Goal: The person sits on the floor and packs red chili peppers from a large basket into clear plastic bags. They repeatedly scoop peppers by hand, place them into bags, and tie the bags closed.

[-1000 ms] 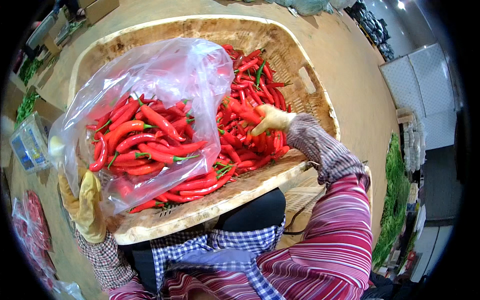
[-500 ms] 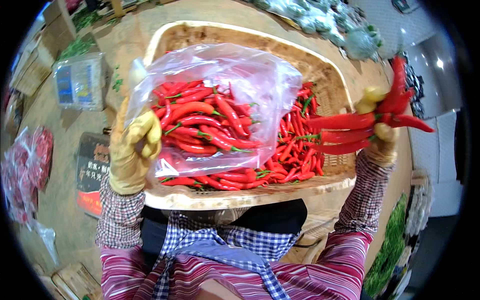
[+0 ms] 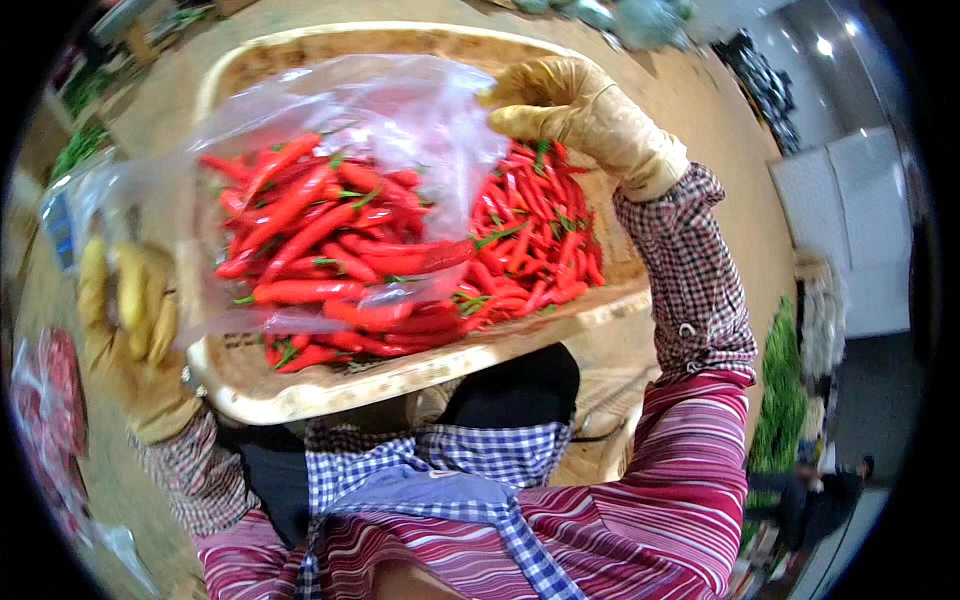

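Note:
A clear plastic bag point(image 3: 400, 85) filled with long red chillies point(image 3: 320, 215) lies in a pale plastic basket point(image 3: 290, 400). Yellow work gloves cover both hands. My right hand point(image 3: 575, 115) is at the bag's upper right edge, pinching the film between thumb and fingers. At the basket's left side, my left hand point(image 3: 135, 310) has its fingers curled at the bag's stretched left edge; motion blurs it a little. More loose red chillies point(image 3: 540, 230) lie in the basket to the right of the bag and under its front.
Bagged red produce point(image 3: 55, 400) rests on the floor at far left. Green leafy bundles point(image 3: 785, 390) lie at the right, with a person point(image 3: 820, 500) beyond them. Dark bags point(image 3: 755, 85) and pale panels point(image 3: 840, 220) stand at the upper right.
My right hand has moved left from beyond the basket and let go of its handful of chillies; it now grips the bag's edge. My left hand has moved outward left, stretching the bag.

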